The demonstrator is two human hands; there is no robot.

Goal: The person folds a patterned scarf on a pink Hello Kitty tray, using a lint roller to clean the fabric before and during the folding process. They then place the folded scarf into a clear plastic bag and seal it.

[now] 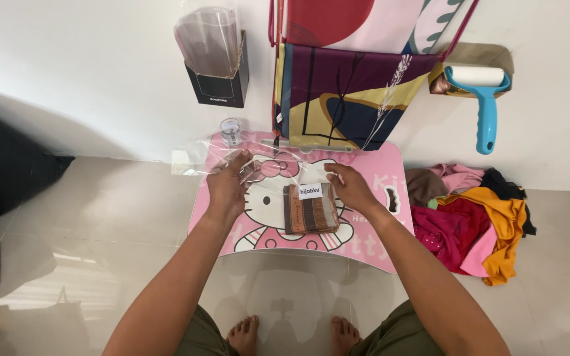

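Left grip [227, 186] flattening clear bag [258, 165], white-labelled brown cloth [309, 209]

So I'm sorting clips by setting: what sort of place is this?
Probably a home packing spot for clothing: a pink lap table on a tiled floor, a bagged folded cloth under the hands, a heap of garments beside it.

hands [285, 188] on clear plastic bag [265, 165], folded brown cloth [309, 209], pink lap table [380, 178]
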